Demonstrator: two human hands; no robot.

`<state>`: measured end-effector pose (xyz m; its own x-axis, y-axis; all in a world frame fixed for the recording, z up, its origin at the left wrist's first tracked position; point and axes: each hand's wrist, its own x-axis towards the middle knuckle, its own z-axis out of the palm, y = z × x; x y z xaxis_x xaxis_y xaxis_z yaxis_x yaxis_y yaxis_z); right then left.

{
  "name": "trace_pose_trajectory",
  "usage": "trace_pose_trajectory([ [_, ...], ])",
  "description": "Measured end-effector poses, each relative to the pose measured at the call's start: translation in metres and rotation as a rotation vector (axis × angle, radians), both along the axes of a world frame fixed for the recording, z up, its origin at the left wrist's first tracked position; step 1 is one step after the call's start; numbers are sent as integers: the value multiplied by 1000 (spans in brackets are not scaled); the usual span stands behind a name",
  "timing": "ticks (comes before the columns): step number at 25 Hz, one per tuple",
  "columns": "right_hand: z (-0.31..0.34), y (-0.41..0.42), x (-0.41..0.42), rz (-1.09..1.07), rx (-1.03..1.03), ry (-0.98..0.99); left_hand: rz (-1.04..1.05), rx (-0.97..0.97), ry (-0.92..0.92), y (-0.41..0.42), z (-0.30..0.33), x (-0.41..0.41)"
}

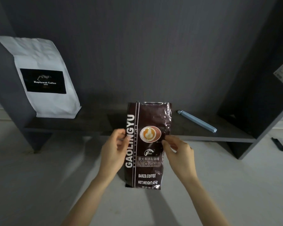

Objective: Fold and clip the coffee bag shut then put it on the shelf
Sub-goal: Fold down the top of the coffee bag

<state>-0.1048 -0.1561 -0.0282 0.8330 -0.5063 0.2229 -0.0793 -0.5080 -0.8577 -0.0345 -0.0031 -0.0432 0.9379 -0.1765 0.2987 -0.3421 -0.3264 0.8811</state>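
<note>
Standing upright on the pale worktop [39, 185], the brown coffee bag [148, 144] sits between the two hands, each grip pinching one side edge at about mid-height. The left hand [114, 150] has its fingers curled onto the bag's left edge beside the white lettering, and the right hand [178, 152] nips the right edge with thumb and fingertips just beside the cup picture. The bag's top rises above both grips, flat and unfolded. Beyond the right grip, a light blue clip [197, 121] lies on the dark shelf [227, 136], apart from the bag. Beyond the left grip and well apart, a white coffee bag [43, 75] leans at the shelf's left end. A small dark object [278, 144] lies on the worktop far right, too dim to tell
</note>
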Motion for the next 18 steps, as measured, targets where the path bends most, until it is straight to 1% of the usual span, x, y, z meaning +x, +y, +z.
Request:
trace_pose_trajectory([
  [2,0,8,-6,-26,53,-38,27,-114,34,5,-4,-13],
  [6,1,19,-14,-47,146,-108,52,-187,43,20,-2,-30],
  [9,-2,28,-21,-3,177,-96,79,-185,59,32,-1,-38],
  [12,-13,37,-27,-41,220,-114,81,-188,80,38,-5,-45],
  [14,-18,38,-28,-75,240,-117,81,-177,65,40,-6,-48],
  [18,-17,40,-31,-23,245,-121,105,-184,27,38,-5,-52],
])
